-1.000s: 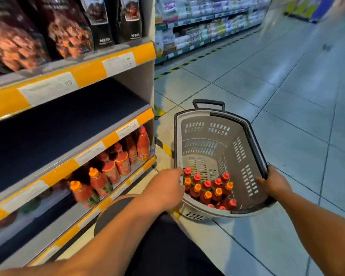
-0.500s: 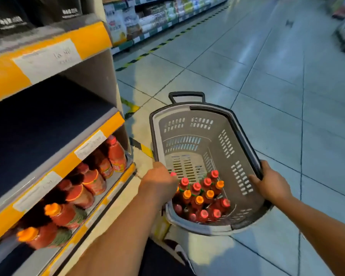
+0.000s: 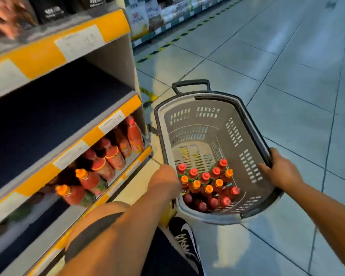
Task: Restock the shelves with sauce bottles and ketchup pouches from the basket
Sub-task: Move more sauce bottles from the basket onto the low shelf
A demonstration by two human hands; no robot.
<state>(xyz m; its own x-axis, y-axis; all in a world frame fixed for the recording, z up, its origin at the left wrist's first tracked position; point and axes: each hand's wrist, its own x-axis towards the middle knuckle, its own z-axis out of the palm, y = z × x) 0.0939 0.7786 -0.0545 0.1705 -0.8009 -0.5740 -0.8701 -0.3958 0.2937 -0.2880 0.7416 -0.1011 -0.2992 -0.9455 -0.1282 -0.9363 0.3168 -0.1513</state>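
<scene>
Inside basket (image 3: 199,116), perhaps sixteen sauce bottles (image 3: 205,186).

- A grey basket (image 3: 189,120) sits on the tiled floor (image 3: 277,76), just beside the shelves (image 3: 100,124).
- The left hand (image 3: 163,183) grips its near-left rim; the right hand (image 3: 281,172) grips the right rim.
- Sauce bottles (image 3: 205,188) with red and orange caps stand clustered at the basket's near end.
- More bottles (image 3: 116,154) line the lower shelf.
- A black shoe (image 3: 185,234) shows below the basket.
</scene>
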